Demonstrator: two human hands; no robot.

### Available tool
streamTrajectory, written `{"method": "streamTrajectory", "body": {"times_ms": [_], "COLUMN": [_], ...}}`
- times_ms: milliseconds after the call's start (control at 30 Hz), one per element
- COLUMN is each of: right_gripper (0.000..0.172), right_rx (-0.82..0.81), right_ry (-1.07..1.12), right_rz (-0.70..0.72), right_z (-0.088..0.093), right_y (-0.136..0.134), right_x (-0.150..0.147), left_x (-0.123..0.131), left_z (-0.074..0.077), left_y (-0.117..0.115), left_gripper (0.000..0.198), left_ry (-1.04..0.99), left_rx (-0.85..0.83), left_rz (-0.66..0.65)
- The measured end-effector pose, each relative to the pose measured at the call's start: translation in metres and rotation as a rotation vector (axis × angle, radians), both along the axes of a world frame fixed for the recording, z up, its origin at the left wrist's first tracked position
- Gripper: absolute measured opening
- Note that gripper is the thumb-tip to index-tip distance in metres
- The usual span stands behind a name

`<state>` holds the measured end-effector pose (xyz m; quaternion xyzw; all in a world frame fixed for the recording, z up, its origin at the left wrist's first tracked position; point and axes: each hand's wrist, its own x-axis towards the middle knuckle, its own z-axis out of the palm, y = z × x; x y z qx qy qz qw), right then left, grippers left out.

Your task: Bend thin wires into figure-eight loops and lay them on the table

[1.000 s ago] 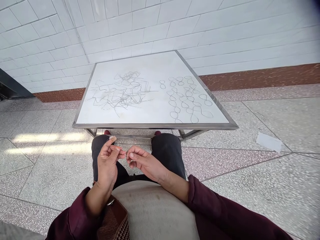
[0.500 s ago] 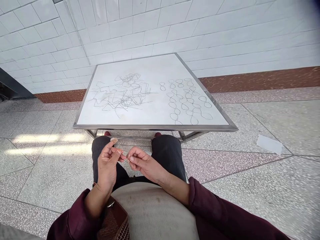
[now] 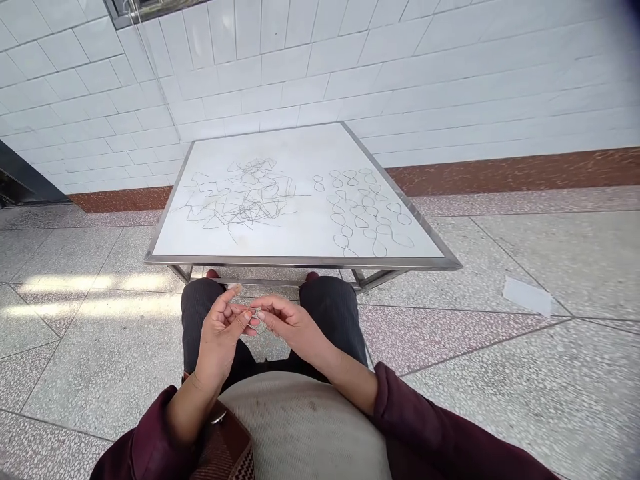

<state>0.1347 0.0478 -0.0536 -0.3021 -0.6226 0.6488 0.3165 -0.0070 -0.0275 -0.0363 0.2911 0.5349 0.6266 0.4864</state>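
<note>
My left hand (image 3: 220, 330) and my right hand (image 3: 285, 320) meet fingertip to fingertip above my knees, both pinched on a thin piece of wire (image 3: 251, 312) that barely shows between them. In front of me stands a low white table (image 3: 280, 250) with a metal rim. On its left half lies a tangled heap of thin wire pieces (image 3: 235, 197). On its right half lie several wire loops bent into figure-eight shapes (image 3: 367, 210).
A white tiled wall rises behind the table, with a red-brown skirting (image 3: 500, 170) along the floor. The floor is speckled terrazzo. A pale scrap of paper (image 3: 533, 295) lies on the floor to the right. My knees (image 3: 330, 303) sit just under the table's front edge.
The view has tilted up slightly, so the table sits lower in the frame. My hands have drawn closer together, fingertips now touching around the wire.
</note>
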Motion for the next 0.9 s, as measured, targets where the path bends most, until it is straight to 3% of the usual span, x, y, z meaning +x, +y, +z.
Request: {"method": "streamTrajectory", "body": {"times_ms": [300,667,900], "right_gripper": [0.016,0.014,0.014], "right_rx": [-0.026,0.27,0.318], "right_ry": [0.011,-0.08,-0.123], "right_rz": [-0.018,-0.119,-0.12], "right_z": [0.002,-0.008,-0.008], "right_y": [0.001,0.003,0.002], "right_x": [0.0,0.002,0.0], "left_x": [-0.001,0.0,0.002], "left_z": [-0.002,-0.004,-0.003], "left_y": [-0.002,-0.001,0.0], "left_gripper": [0.049,0.046,0.039], "left_ry": [-0.079,-0.114,-0.106], "left_rx": [-0.016,0.0,-0.03], "left_rz": [-0.009,0.024,0.086]}}
